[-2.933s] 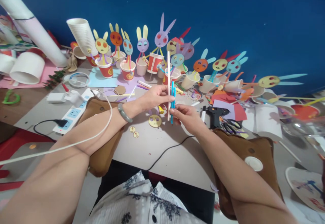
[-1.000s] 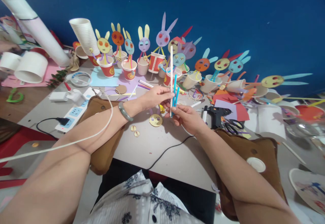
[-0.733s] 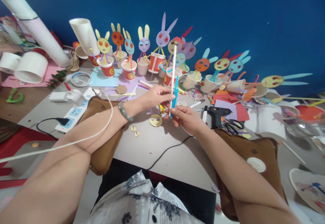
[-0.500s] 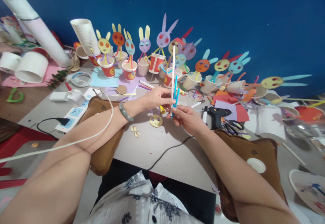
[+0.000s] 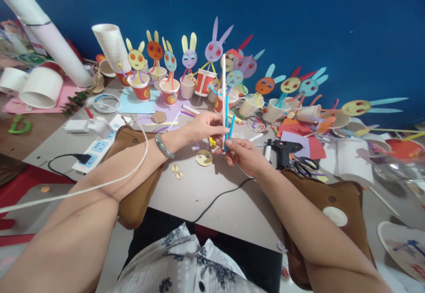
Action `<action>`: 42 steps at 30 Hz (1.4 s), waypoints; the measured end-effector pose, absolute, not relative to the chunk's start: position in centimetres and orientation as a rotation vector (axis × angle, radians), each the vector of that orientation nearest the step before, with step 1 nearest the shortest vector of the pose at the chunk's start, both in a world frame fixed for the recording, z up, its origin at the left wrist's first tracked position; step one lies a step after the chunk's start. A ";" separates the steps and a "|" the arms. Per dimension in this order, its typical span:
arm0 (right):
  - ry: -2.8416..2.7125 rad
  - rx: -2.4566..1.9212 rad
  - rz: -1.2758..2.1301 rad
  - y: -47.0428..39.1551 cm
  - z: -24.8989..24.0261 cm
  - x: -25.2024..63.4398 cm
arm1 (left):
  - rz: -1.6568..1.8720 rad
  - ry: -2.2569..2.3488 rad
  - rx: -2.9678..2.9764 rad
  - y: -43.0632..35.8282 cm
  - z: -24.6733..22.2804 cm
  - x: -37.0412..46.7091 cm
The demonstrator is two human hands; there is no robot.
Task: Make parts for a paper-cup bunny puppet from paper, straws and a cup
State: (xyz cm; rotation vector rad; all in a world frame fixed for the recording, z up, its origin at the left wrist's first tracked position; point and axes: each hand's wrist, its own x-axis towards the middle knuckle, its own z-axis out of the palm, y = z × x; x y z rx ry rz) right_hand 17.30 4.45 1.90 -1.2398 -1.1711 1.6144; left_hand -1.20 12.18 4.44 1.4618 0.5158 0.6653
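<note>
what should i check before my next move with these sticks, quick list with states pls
1. White stick held: ok, nearly upright in the left hand.
2. Blue sticks held: ok, the right hand has them pinched near their lower ends.
3. Blue stick tops level: not ok, one stands higher than the other.
4. Yellow paper face out of the fingers: ok, lying on the table.
5. Glue gun set down: ok, beside the scissors.
6. Glue gun hot: cannot tell.
</note>
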 end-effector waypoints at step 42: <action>-1.141 -1.118 1.045 5.4 1.0 18.4 | 0.393 1.581 2.465 19.1 2.5 -5.1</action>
